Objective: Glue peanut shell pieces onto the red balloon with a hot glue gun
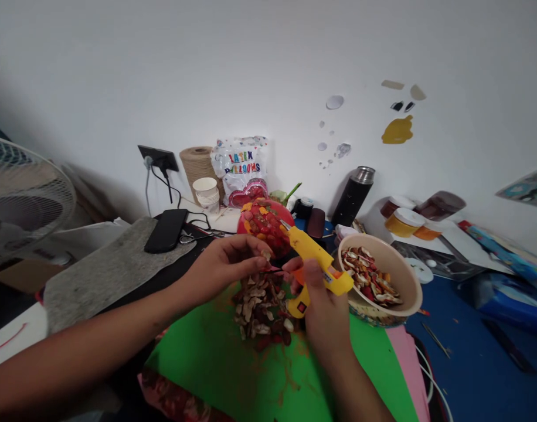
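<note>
My right hand grips a yellow glue gun, nozzle pointing up-left toward a red round piece covered with painted shells. My left hand is closed in a pinch on a small shell piece close to the nozzle. Below both hands a pile of loose shells lies on a green sheet. A beige bowl of coloured shells sits just right of the glue gun.
A fan stands at the left. A phone lies on grey felt. Twine roll, paper cups, balloon bag, black flask and paint jars line the wall. Blue surface at right.
</note>
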`<state>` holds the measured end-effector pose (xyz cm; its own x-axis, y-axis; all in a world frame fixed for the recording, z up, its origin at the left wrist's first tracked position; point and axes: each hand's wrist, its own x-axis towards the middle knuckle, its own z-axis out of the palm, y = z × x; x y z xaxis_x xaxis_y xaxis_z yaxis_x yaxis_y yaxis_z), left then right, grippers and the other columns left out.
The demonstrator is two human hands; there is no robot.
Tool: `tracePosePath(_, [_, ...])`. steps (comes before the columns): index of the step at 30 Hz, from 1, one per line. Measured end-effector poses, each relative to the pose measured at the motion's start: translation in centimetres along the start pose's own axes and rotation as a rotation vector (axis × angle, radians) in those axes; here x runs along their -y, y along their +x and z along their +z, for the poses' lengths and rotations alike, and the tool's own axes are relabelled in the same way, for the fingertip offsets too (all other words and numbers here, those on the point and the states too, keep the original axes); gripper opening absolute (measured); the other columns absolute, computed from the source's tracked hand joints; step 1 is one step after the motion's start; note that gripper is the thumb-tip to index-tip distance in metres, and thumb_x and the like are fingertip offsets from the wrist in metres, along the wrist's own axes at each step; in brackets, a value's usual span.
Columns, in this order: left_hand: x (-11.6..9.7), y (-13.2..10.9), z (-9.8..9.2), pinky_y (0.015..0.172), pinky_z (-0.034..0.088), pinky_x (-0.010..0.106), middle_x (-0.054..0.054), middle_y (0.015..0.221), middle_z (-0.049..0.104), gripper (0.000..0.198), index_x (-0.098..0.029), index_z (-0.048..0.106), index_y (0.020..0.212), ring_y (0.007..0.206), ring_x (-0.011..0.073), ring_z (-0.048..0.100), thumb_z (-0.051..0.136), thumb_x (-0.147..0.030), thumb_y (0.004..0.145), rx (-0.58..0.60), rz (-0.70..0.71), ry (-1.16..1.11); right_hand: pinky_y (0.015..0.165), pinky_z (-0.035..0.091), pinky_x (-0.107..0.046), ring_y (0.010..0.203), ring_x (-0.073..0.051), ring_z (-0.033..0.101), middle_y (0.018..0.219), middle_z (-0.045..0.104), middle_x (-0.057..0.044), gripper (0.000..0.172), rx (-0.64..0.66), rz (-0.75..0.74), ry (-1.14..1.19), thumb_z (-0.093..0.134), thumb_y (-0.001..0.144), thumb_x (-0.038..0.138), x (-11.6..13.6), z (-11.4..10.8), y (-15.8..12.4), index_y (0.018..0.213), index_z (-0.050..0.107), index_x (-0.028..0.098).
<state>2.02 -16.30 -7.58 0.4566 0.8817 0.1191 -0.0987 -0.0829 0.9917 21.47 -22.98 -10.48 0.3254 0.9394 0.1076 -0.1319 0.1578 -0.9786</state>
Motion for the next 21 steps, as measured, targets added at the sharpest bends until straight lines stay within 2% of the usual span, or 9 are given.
tracePosePath(3, [-0.3, -0.1, -0.3, 0.06, 0.056, 0.02, 0.0, 0.083, 0.076, 0.032, -0.017, 0.081, 0.1, 0.066, 0.0112, 0.068, 0.097, -0.043, 0.091, 0.003, 0.036, -0.056, 0.049, 0.042, -0.024, 0.057, -0.014, 0.053, 0.067, 0.06, 0.001, 0.07, 0.055, 0.007, 0.053, 0.074, 0.094, 0.088, -0.1, -0.2, -0.1, 0.087, 0.085, 0.019])
tracePosePath(5, [-0.7, -0.7, -0.1, 0.067, 0.061, 0.021, 0.002, 0.088, 0.081, 0.028, -0.018, 0.082, 0.102, 0.074, 0.0131, 0.074, 0.096, -0.04, 0.094, 0.034, 0.079, -0.037, 0.052, 0.048, -0.026, 0.059, -0.016, 0.059, 0.07, 0.066, -0.001, 0.071, 0.059, 0.016, 0.077, 0.073, 0.093, 0.09, 0.1, -0.2, -0.1, 0.088, 0.085, 0.021])
tracePosePath(9, [-1.5, -1.9, 0.7, 0.093, 0.068, 0.029, 0.012, 0.122, 0.09, 0.014, -0.019, 0.084, 0.108, 0.108, 0.0223, 0.086, 0.089, -0.03, 0.101, 0.166, 0.179, 0.133, 0.074, 0.066, -0.037, 0.083, -0.028, 0.08, 0.086, 0.082, -0.009, 0.073, 0.054, 0.036, 0.12, 0.072, 0.089, 0.095, 0.7, 0.2, 0.2, 0.088, 0.087, 0.023])
tracePosePath(12, [-1.6, -2.2, 1.0, 0.104, 0.067, 0.035, 0.015, 0.144, 0.084, 0.009, -0.02, 0.084, 0.111, 0.139, 0.0308, 0.079, 0.085, -0.023, 0.102, 0.235, 0.244, 0.204, 0.09, 0.069, -0.044, 0.098, -0.032, 0.084, 0.097, 0.087, -0.012, 0.078, 0.048, 0.036, 0.137, 0.07, 0.086, 0.099, 1.1, 0.3, 0.5, 0.089, 0.088, 0.023])
tracePosePath(14, [-1.4, -2.2, 1.0, 0.11, 0.066, 0.037, 0.016, 0.148, 0.082, 0.009, -0.02, 0.084, 0.112, 0.151, 0.0329, 0.071, 0.084, -0.021, 0.103, 0.248, 0.267, 0.219, 0.096, 0.069, -0.046, 0.102, -0.033, 0.084, 0.1, 0.088, -0.012, 0.076, 0.055, 0.036, 0.148, 0.071, 0.087, 0.097, 1.3, 0.3, 0.5, 0.09, 0.089, 0.023])
tracePosePath(18, [-0.8, -2.3, 1.1, 0.117, 0.064, 0.039, 0.017, 0.146, 0.083, 0.012, -0.019, 0.084, 0.113, 0.143, 0.0318, 0.077, 0.087, -0.021, 0.101, 0.267, 0.262, 0.247, 0.103, 0.067, -0.047, 0.104, -0.032, 0.084, 0.099, 0.087, -0.01, 0.072, 0.042, -0.002, 0.113, 0.073, 0.089, 0.094, 1.5, 0.3, 0.4, 0.092, 0.091, 0.024])
tracePosePath(21, [-0.3, -2.8, 1.6, 0.107, 0.068, 0.035, 0.017, 0.135, 0.087, 0.01, -0.019, 0.084, 0.109, 0.142, 0.0326, 0.078, 0.088, -0.023, 0.1, 0.314, 0.194, 0.219, 0.097, 0.068, -0.044, 0.102, -0.031, 0.084, 0.099, 0.087, -0.01, 0.072, 0.008, -0.038, 0.062, 0.072, 0.089, 0.093, 1.6, 0.1, 0.5, 0.092, 0.092, 0.024])
